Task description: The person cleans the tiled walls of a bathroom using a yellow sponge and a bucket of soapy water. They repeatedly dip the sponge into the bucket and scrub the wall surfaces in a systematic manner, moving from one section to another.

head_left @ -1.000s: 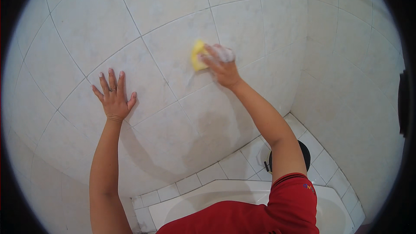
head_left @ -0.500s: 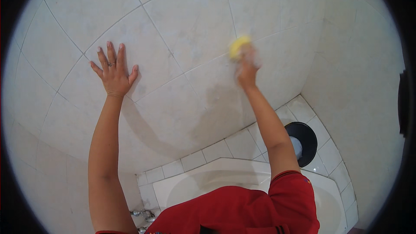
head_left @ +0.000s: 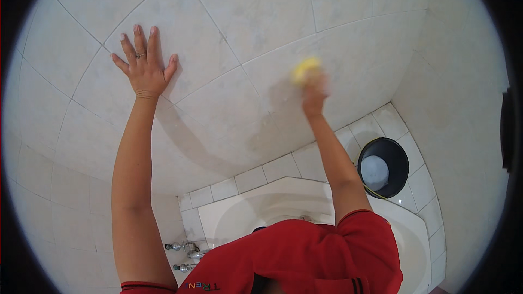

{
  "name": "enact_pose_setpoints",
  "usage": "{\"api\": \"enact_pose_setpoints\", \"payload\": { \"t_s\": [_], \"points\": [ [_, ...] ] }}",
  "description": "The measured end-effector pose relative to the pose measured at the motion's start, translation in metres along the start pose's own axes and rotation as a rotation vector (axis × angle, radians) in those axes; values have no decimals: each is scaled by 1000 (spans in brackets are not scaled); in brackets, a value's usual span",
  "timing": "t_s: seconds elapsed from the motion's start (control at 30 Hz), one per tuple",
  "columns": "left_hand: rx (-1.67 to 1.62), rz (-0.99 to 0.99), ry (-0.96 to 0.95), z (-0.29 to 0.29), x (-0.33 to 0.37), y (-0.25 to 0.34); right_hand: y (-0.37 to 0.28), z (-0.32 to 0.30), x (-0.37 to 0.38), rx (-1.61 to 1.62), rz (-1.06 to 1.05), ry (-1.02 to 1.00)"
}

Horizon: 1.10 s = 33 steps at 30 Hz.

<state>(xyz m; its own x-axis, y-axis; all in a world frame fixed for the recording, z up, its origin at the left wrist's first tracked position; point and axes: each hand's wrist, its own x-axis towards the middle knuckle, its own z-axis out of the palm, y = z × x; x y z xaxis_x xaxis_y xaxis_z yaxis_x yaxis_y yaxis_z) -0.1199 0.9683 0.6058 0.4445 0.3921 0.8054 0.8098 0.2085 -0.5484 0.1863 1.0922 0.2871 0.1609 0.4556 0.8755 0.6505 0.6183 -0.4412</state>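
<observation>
A yellow sponge (head_left: 306, 69) is pressed to the pale tiled wall (head_left: 261, 11), and my right hand (head_left: 315, 88) grips it. Motion smears both the sponge and the fingers. Farther left, my left hand (head_left: 146, 71) lies flat against the same wall with its fingers spread. A ring (head_left: 140, 55) shows on one of its fingers, and it holds nothing.
Below the wall runs a tiled ledge (head_left: 280, 171) along a white bathtub (head_left: 234, 198). On the ledge at the right stands a black bucket (head_left: 400, 166) with whitish contents. Metal taps (head_left: 182, 246) sit at the lower left.
My right hand and the sponge have moved lower against the tile lines. The left hand stays at the same spot on the wall. The view has shifted, and more of the bucket shows.
</observation>
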Motion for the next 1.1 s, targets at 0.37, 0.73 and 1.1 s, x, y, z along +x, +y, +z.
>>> {"api": "enact_pose_setpoints", "payload": {
  "t_s": [0.37, 0.73, 1.1],
  "points": [
    [-26, 53, 60, 8, -2, -5, -79, 28, -64, 254, -175, -161],
    [-22, 100, 89, 13, 4, 1, -49, 116, -215, 835, 1606, 534],
    [33, 112, 104, 18, -10, -9, -70, 76, -140, 122, 943, 206]
  ]
}}
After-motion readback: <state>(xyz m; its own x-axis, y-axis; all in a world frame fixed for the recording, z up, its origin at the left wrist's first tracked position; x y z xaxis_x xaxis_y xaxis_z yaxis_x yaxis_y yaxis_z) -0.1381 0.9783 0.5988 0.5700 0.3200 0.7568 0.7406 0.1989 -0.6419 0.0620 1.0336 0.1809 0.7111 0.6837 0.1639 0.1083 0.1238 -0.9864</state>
